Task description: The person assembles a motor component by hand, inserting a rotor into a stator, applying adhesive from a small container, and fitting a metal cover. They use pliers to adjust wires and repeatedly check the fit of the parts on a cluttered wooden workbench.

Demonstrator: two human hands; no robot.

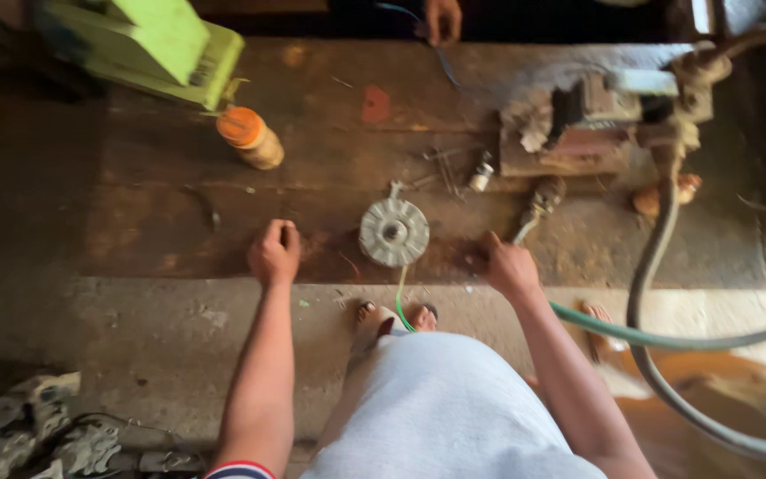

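**Both hands down on the tabletop, round metal disc between them**

Far left of the disc, a green machine (148, 44) sits at the tabletop's (135, 222) back edge, and an orange-capped bottle (251, 137) lies just beside it. Closer in, the left hand (274, 252) rests knuckles-down, left of the disc, its grip curled into a fist; whether it pinches anything cannot be told. The round metal disc (394, 232) lies flat in the middle, a green wire (400, 302) trailing from it toward the person. Behind the disc, another person's hand (442, 19) reaches in at the far edge. Right of the disc, the right hand (509, 265) presses on the wood, fingers folded, touching a wooden-handled tool (538, 206). Further right, a rusty vise (596, 124) and grey hoses (658, 257).
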